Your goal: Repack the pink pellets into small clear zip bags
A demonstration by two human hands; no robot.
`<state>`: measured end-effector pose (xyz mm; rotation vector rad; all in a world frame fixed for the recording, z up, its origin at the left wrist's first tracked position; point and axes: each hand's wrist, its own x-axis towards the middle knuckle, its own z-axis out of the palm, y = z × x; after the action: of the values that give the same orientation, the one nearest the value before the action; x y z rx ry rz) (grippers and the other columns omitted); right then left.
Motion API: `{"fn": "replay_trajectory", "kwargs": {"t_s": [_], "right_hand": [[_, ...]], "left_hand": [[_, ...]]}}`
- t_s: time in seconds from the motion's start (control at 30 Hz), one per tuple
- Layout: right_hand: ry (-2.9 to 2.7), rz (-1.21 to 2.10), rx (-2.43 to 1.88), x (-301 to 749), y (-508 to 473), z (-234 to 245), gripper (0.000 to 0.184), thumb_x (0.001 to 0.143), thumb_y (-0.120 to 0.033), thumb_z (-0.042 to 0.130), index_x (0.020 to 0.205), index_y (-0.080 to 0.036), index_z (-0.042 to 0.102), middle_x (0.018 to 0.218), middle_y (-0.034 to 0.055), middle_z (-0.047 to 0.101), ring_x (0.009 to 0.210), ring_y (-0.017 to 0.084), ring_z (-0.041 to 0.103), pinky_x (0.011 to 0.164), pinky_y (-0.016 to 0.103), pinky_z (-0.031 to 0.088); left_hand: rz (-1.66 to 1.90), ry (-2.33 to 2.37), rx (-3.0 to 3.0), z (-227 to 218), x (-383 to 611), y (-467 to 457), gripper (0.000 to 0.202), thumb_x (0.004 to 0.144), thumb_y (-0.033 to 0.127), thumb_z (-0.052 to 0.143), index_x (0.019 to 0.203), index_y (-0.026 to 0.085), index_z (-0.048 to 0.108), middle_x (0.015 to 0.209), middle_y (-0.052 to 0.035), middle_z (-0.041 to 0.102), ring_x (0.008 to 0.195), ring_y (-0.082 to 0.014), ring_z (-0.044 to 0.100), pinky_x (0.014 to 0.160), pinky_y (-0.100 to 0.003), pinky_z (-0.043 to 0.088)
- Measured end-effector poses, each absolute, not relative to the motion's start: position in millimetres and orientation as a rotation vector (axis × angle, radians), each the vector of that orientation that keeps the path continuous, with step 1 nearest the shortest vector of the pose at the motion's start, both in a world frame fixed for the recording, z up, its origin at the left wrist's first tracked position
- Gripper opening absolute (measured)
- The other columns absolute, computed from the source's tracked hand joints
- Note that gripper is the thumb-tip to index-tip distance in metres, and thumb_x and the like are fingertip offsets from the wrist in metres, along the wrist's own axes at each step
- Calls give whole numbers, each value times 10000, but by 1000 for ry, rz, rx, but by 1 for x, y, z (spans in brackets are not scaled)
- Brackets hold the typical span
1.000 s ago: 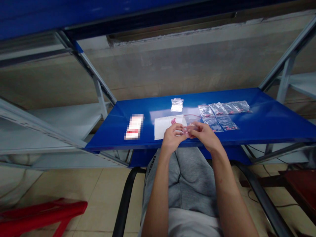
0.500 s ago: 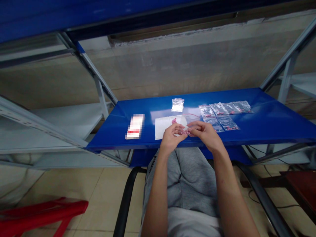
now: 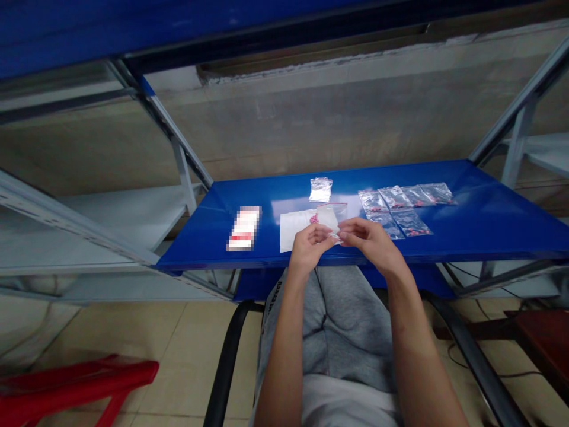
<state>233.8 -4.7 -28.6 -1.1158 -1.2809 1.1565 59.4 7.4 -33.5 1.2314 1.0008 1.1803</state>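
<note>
Between my two hands is a small clear zip bag (image 3: 340, 212) with a red line along its far edge. My left hand (image 3: 310, 246) pinches the bag's near side from the left. From the right, the fingers of my right hand (image 3: 365, 237) grip it too, and the fingertips of both hands almost meet. Partly beneath the bag lies a white sheet (image 3: 288, 228) on the blue table. A small cluster of pinkish-red pieces (image 3: 314, 219) shows just beyond my left fingers. What is inside the held bag is hidden by my fingers.
Several clear bags holding small red pieces (image 3: 413, 222) lie in rows to the right. Behind the sheet sits a stack of clear bags (image 3: 320, 189). A blurred white and red item (image 3: 243, 229) lies left on the blue table (image 3: 200, 237). Metal shelf posts (image 3: 178, 160) flank it.
The bag between my hands has turned so that its red-lined edge now points away from me and its clear panel lies flatter. Both hands have stayed nearly in place.
</note>
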Motion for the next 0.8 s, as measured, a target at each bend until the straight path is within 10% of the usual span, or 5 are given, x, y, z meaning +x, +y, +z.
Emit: {"fn": "replay_trajectory", "kwargs": {"t_s": [0.4, 0.8], "right_hand": [[-1266, 1121, -1198, 233, -6, -25, 295, 637, -421, 875, 782, -196, 749, 629, 16, 714, 580, 175, 615, 616, 315, 490], [-1720, 581, -1275, 226, -10, -16, 108, 892, -247, 603, 833, -215, 687, 703, 13, 696, 659, 188, 627, 662, 300, 420]], "left_hand": [[1132, 1060, 1190, -30, 52, 7, 314, 746, 434, 810, 889, 160, 752, 762, -44, 732, 719, -162, 670, 554, -216, 414], [1151, 1090, 1177, -30, 48, 8, 310, 755, 438, 798, 889, 161, 755, 788, -57, 758, 781, -191, 708, 596, -229, 427]]}}
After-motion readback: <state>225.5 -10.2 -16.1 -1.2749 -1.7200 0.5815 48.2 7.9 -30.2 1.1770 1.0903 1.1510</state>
